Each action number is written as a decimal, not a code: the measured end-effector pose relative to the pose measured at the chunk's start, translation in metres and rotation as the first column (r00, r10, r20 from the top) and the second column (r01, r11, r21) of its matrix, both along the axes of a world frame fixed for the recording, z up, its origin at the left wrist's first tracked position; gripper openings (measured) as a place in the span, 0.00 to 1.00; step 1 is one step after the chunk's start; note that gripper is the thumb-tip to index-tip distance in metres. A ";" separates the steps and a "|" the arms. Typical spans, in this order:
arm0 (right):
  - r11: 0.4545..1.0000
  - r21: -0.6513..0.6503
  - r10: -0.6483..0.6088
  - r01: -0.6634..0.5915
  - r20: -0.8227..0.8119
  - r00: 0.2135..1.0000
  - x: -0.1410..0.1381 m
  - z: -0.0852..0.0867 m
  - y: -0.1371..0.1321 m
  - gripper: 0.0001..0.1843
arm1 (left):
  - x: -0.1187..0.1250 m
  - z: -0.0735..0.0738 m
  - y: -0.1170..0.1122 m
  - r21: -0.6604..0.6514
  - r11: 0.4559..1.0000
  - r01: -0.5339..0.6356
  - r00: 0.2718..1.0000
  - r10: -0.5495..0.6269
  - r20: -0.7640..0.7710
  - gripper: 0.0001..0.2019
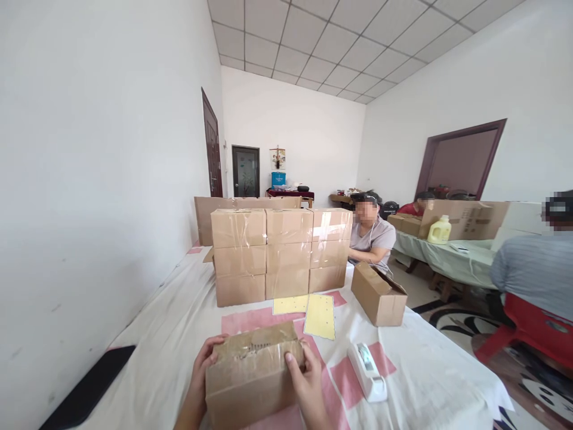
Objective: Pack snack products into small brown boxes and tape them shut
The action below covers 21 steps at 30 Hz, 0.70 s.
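A taped brown cardboard box (250,382) is between my two hands at the near side of the table. My left hand (206,358) grips its left end, fingers bent over the top edge. At the right end my right hand (307,373) holds on, with the thumb on the near upper edge and the fingers behind. Faint dark print shows on the box's top. Beyond it lie yellow sheets (320,316) with small dark marks. To the right is a white hand-held device (367,371) with a small screen, perhaps a tape dispenser or label tool.
Taped boxes (239,257) stand stacked in rows behind the sheets. An open-flapped carton (378,295) stands at the right. A black flat object (89,388) lies at the left edge. A person (373,239) sits across; others sit by another table with a yellow jug (439,231).
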State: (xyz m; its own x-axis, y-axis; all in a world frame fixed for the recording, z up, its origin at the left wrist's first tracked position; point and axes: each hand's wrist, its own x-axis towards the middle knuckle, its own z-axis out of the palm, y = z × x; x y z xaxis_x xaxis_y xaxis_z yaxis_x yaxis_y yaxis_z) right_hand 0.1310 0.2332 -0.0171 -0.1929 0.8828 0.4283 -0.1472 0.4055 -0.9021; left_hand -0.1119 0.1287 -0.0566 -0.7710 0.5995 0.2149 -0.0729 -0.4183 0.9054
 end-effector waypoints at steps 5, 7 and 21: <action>1.000 -0.021 -0.003 0.003 0.010 1.000 0.000 -0.004 0.000 0.28 | 0.006 0.007 -0.001 -0.008 1.000 -0.012 1.000 0.012 0.026 0.19; 1.000 -0.010 0.014 -0.013 0.015 1.000 -0.001 -0.005 0.000 0.28 | 0.007 0.009 -0.001 -0.011 1.000 -0.013 0.999 0.014 0.050 0.19; 1.000 0.024 0.007 -0.008 0.019 1.000 -0.001 -0.009 0.004 0.25 | -0.005 -0.006 0.005 0.008 1.000 0.007 0.999 -0.008 0.033 0.17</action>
State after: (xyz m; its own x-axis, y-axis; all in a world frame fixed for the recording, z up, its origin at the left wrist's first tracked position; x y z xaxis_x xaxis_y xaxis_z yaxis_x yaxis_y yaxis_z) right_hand 0.1300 0.2370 -0.0265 -0.2081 0.8706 0.4458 -0.1331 0.4264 -0.8947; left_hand -0.1174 0.1340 -0.0624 -0.7734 0.6035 0.1940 -0.1062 -0.4250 0.8989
